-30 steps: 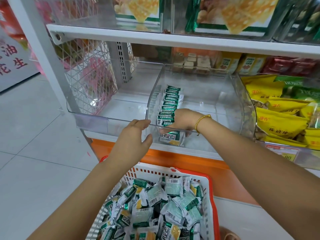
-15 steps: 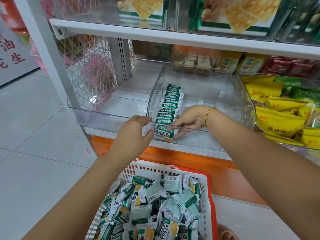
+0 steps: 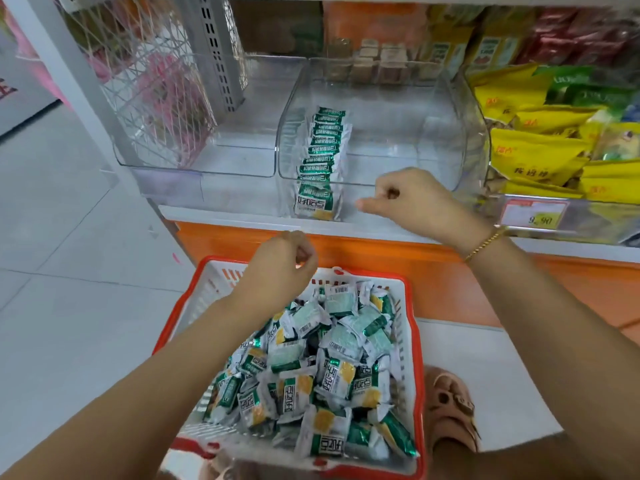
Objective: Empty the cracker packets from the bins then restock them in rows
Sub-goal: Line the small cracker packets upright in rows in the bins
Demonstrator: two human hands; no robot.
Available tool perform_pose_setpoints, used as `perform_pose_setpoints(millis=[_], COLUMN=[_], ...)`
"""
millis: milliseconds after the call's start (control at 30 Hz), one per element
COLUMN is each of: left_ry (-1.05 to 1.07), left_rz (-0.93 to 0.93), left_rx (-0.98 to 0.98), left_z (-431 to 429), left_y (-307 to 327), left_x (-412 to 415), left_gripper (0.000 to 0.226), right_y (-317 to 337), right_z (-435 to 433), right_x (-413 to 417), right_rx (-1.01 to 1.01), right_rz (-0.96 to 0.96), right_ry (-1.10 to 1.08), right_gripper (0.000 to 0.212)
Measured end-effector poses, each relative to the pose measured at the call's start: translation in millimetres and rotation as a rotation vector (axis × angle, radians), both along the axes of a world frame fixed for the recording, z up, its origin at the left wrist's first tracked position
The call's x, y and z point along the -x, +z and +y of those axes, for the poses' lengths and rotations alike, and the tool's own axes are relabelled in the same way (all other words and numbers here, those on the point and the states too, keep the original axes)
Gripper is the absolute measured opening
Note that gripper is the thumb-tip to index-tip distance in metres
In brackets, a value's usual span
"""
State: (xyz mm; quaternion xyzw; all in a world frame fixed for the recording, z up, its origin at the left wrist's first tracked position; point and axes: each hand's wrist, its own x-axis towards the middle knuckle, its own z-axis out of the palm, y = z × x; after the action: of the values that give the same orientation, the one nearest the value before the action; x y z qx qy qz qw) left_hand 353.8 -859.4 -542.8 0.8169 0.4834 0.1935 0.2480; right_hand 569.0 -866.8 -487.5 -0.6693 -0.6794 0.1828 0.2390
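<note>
Store aisle, white shelf (image 3: 228, 213) on an orange base. Two clear plastic bins sit side by side on it: the left bin (image 3: 225, 157) shows only its bare floor, and the middle bin (image 3: 398, 133) holds a single row of packets (image 3: 320, 161). That row stands on edge along the bin's left wall, running front to back, green and white tops up, and the front packet (image 3: 316, 204) faces outward against the front lip. To the right of this bin, yellow bags (image 3: 540, 154) fill the neighbouring section. Below the shelf, in front of the person, is a red-rimmed white basket (image 3: 214, 289) holding a loose heap of packets (image 3: 322, 368) lying at all angles. The left hand (image 3: 280, 268) hangs over the basket's far rim with its fingers curled in together, gripping nothing that I can see. The right hand (image 3: 412, 199) is at the front lip of the middle bin, just right of the row and not touching it, fingers folded into the palm, one digit poking out to the left, nothing held. A price tag (image 3: 535, 216) is clipped to the shelf edge under the yellow bags. A gold bracelet (image 3: 485, 244) circles the right wrist.
</note>
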Motion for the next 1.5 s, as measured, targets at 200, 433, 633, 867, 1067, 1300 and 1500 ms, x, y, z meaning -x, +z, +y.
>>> perform_pose_setpoints(millis=[200,433,633,867,1067,1300,1500], left_ry=[-0.106,-0.176,-0.077,0.013,0.004,-0.072,0.095], left_rz=[0.288,0.517,0.343,0.365,0.542,0.554,-0.116], left_rx=[0.432,0.546,0.662,0.696,0.736,0.795,1.031], left_z=[-37,-80,-80,-68,-67,-59,-68], left_y=[-72,-143,-164,-174,-171,-139,-83], left_x=[0,11,4,-19,-32,-36,-33], left_gripper=[0.010,0.050,0.022,0.060,0.087,0.045,0.024], right_y=[-91,-147,-163,-134,-120,-120,-116], right_z=[-76,-155,-184,-178,-177,-172,-165], right_x=[14,42,39,-6,-25,-16,11], right_rx=[0.688,0.762,0.616,0.682,0.634,0.485,0.432], right_rz=[-0.254,-0.571,-0.369,0.600,0.905,0.964,1.039], right_ry=[0.279,0.363,0.198,-0.307,-0.330,-0.399,-0.380], right_gripper=[0.044,0.040,0.025,0.024,0.031,0.033,0.033])
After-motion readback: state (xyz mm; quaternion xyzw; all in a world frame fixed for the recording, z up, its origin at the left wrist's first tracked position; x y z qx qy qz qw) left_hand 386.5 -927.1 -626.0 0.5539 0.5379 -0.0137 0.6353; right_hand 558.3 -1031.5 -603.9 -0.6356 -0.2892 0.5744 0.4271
